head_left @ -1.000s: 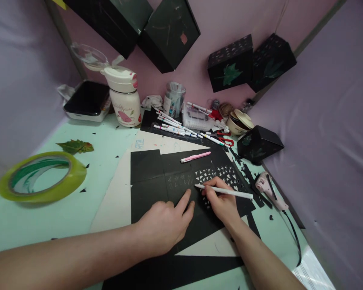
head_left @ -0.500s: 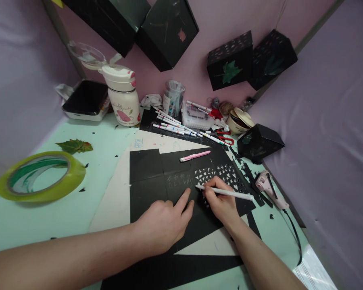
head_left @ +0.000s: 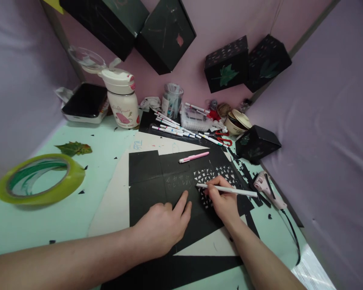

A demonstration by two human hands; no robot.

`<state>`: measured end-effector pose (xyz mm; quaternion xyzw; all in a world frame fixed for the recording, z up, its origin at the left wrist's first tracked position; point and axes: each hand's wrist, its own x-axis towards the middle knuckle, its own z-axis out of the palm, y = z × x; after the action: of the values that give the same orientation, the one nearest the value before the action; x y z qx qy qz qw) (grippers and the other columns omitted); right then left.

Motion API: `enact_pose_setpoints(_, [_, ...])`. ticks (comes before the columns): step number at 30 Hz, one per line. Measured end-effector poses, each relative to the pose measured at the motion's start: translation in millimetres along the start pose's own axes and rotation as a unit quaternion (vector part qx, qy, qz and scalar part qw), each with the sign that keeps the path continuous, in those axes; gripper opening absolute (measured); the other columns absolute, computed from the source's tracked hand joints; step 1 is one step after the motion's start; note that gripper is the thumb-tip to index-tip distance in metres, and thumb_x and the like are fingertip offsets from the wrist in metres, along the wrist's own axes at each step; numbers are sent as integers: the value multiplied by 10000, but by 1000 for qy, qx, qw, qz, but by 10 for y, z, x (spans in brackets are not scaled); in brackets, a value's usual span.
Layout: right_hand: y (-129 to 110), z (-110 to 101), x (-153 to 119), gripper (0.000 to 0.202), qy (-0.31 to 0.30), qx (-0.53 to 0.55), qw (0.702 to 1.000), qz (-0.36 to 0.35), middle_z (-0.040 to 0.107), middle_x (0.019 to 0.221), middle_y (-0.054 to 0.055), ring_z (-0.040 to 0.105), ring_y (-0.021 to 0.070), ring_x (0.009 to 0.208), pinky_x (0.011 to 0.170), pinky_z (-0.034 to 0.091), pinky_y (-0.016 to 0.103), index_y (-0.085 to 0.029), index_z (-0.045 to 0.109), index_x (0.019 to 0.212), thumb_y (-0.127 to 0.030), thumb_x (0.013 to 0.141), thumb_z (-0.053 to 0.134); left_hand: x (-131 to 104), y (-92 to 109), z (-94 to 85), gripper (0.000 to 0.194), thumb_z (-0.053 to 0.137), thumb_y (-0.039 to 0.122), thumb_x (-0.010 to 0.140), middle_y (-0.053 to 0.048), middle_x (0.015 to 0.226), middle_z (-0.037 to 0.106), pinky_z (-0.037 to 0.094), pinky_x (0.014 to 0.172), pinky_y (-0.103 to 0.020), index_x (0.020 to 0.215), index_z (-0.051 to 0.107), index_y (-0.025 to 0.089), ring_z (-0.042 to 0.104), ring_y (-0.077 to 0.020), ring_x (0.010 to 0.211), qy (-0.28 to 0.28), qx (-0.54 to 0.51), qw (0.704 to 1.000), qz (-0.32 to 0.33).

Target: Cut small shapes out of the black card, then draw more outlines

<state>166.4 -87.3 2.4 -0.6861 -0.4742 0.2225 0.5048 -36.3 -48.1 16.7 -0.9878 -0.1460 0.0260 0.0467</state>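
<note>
Black card (head_left: 148, 199) with fold lines lies flat, its right part cut through with several small shapes. My right hand (head_left: 225, 201) grips a white pen (head_left: 238, 191) whose tip rests on the card just left of the cutouts. Beside the tip, faint drawn outlines (head_left: 177, 181) show on the card. My left hand (head_left: 166, 225) lies on the card with its fingers apart, index fingertip just below the outlines, holding nothing. A pink pen (head_left: 194, 157) lies on the card's upper part.
A yellow-green tape roll (head_left: 74, 183) and a leaf (head_left: 74, 148) are at left. Markers (head_left: 172, 129), scissors (head_left: 225, 141), a bottle (head_left: 123, 106) and a jar (head_left: 172, 102) stand or lie behind. At right are a black box (head_left: 255, 143) and a pink glue gun (head_left: 269, 189); boxes hang above.
My left hand has shifted slightly left. The pen in my right hand has tilted a little, its rear end now slightly higher and further right. The whole view has moved slightly.
</note>
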Motion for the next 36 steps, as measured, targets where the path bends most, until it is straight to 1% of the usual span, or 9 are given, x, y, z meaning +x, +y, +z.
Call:
enact_pose_setpoints(6, [20, 5, 14, 150, 5, 4, 1000, -4, 577, 569, -31, 514, 133, 521, 496, 389, 241, -208, 568, 681, -242, 826, 552, -35, 13, 57, 505, 516, 274, 875, -289, 1386, 465, 463, 468, -302, 1330, 521, 55, 638, -187, 602, 34, 19, 999, 17])
enact_pose_setpoints(13, [40, 11, 17, 147, 4, 16, 1000, 9, 583, 579, -29, 524, 133, 534, 500, 385, 244, -205, 572, 690, -246, 830, 557, -59, 41, 102, 336, 513, 231, 881, -233, 1228, 625, 450, 398, -282, 1139, 657, 72, 608, -168, 501, 122, 67, 990, 16])
enact_pose_setpoints(17, [35, 15, 10, 144, 11, 26, 1000, 8, 587, 583, -29, 529, 134, 535, 501, 389, 245, -205, 574, 703, -256, 836, 556, -66, 55, 84, 290, 511, 229, 886, -211, 1167, 665, 455, 400, -278, 1063, 688, 83, 607, -163, 491, 148, 72, 986, -4])
enact_pose_setpoints(22, [-117, -107, -31, 116, 35, 18, 999, -5, 608, 598, -21, 547, 140, 548, 509, 398, 248, -205, 599, 741, -255, 840, 562, -72, 84, 90, 317, 515, 235, 891, -217, 1198, 648, 434, 373, -282, 1115, 675, 80, 595, -160, 469, 133, 75, 987, -42])
enact_pose_setpoints(27, [-372, -220, -47, 74, -53, -20, 998, 13, 642, 657, -9, 565, 144, 590, 550, 424, 249, -209, 637, 835, -246, 849, 575, -74, 105, 120, 358, 518, 248, 891, -218, 1258, 612, 428, 366, -284, 1182, 647, 84, 592, -159, 465, 116, 65, 990, -51])
enact_pose_setpoints(29, [-434, -186, -15, 81, -76, -10, 997, 33, 645, 679, -10, 568, 143, 599, 550, 427, 244, -212, 640, 870, -238, 847, 567, -67, 105, 118, 376, 506, 252, 897, -217, 1289, 590, 430, 370, -287, 1211, 630, 87, 600, -162, 476, 108, 60, 991, -52])
enact_pose_setpoints(32, [-440, -65, 55, 60, -100, 10, 994, 50, 635, 681, -14, 559, 140, 604, 546, 423, 237, -210, 637, 843, -226, 813, 587, -57, 100, 100, 412, 485, 256, 903, -211, 1332, 558, 441, 386, -297, 1267, 592, 97, 612, -168, 500, 86, 50, 993, -57])
enact_pose_setpoints(34, [-387, 24, 92, 19, -90, 10, 995, 46, 610, 648, -24, 536, 134, 586, 533, 409, 233, -208, 622, 791, -224, 787, 611, -53, 92, 82, 446, 488, 260, 893, -214, 1356, 535, 444, 394, -298, 1302, 562, 99, 616, -170, 511, 70, 42, 995, -54])
enact_pose_setpoints(36, [-308, 96, 107, 56, -63, 7, 997, 34, 576, 605, -36, 510, 127, 557, 521, 397, 232, -208, 594, 735, -229, 782, 615, -50, 81, 67, 493, 508, 256, 868, -224, 1383, 503, 442, 397, -292, 1334, 530, 97, 618, -170, 520, 52, 34, 997, -46])
